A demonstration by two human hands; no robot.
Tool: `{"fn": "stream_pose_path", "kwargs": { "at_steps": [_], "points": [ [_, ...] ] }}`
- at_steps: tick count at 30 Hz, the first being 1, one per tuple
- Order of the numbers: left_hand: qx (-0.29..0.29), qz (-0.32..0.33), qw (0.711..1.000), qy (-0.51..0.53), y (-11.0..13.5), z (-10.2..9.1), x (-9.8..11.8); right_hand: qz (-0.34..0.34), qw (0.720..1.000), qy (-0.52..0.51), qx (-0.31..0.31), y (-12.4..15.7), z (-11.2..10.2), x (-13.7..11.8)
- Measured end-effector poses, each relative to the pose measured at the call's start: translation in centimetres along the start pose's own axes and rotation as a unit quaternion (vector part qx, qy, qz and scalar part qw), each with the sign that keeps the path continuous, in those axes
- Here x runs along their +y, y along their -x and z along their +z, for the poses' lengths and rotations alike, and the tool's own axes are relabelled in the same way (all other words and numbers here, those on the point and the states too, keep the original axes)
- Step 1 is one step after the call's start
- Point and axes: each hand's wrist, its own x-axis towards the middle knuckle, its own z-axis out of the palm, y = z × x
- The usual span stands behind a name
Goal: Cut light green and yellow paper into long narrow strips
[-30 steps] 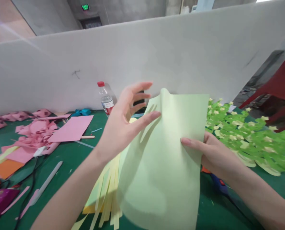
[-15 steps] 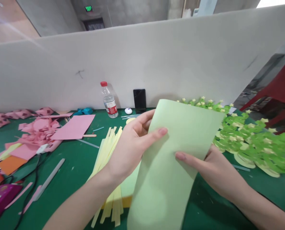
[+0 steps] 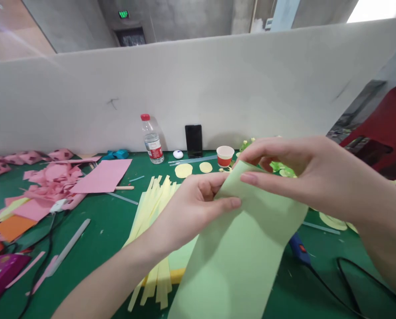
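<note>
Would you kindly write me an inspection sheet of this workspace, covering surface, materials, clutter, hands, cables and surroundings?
Surface: green tabletop, dotted with small pale specks.
Materials: light green paper sheet, curling near its top; narrow pale yellow paper strips to its left.
Clutter: crumpled pink paper scraps, clear plastic bottle with red cap, red-and-white round cup.
Hands: the left hand pinches the sheet's left side; the right hand pinches its top.
Cables: thin black cable at left; dark cable from a blue handheld tool at right.
Surroundings: white upright partition behind; red chair partly visible at right.
</note>
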Motion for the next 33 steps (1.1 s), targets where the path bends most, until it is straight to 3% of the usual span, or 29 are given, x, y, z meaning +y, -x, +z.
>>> {"fn": "stream_pose_path", "kwargs": {
  "at_steps": [5, 12, 18, 21, 23, 26, 27, 30, 33],
  "points": [
    [-0.003, -0.019, 0.998, -0.055, 0.0, -0.2, 0.1, -0.005, 0.996, -0.012, -0.085, -1.5, -0.5, -0.6],
    [0.037, -0.027, 0.992, -0.120, -0.3, -0.3, -0.3, 0.028, 0.993, -0.056, -0.098, -1.8, -0.3, -0.8],
    [-0.024, -0.134, 0.975, -0.176, 1.8, -1.8, -1.7, 0.187, 0.980, -0.067, 0.024, -0.9, -2.9, 2.7],
    [-0.024, -0.194, 0.961, -0.195, 3.5, -3.0, -2.9, 0.221, 0.968, -0.001, 0.117, 0.3, -4.4, 5.8],
    [-0.024, -0.228, 0.949, -0.215, 4.3, -3.6, -3.6, 0.223, 0.965, 0.049, 0.125, 1.2, -4.4, 7.1],
    [-0.038, -0.250, 0.935, -0.251, 4.9, -3.8, -4.4, 0.174, 0.973, 0.115, 0.097, 2.6, -2.2, 6.9],
    [-0.047, -0.249, 0.932, -0.259, 4.9, -3.6, -4.6, 0.105, 0.984, 0.125, 0.074, 3.1, -0.9, 6.2],
    [-0.072, -0.240, 0.927, -0.278, 4.8, -2.8, -4.8, -0.031, 0.994, 0.096, -0.051, 4.2, 3.7, 3.9],
    [-0.077, -0.237, 0.919, -0.305, 4.6, -2.0, -4.7, -0.067, 0.992, 0.024, -0.101, 4.8, 7.0, 2.5]
  ]
}}
